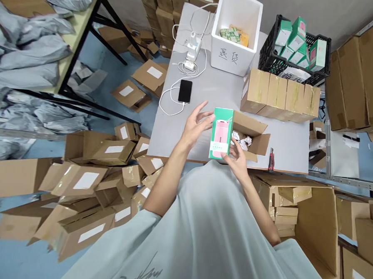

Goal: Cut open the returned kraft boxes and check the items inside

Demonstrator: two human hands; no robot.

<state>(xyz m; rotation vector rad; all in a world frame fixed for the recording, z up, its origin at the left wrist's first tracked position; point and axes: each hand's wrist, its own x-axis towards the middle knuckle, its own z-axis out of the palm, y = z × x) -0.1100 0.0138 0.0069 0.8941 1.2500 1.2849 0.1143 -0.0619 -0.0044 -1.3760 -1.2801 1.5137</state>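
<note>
A green product box [221,134] with a pink device pictured on its front is held upright above the table's near edge. My right hand [237,162] grips its lower right corner, thumb on the front. At the upper left edge of the box, my left hand [194,127] has its fingers apart, and some fingertips reach the box's side. Behind the green box stands an opened cardboard carton [252,126], partly hidden by it, with crumpled white paper [245,142] inside.
On the grey table [161,138] lie a phone [185,91] on a cable, a power strip [194,47] and a red-black cutter [271,159]. A white foam bin [232,60], closed cartons [276,94] and a black crate [268,48] stand behind. Opened cartons [86,180] cover the floor at left.
</note>
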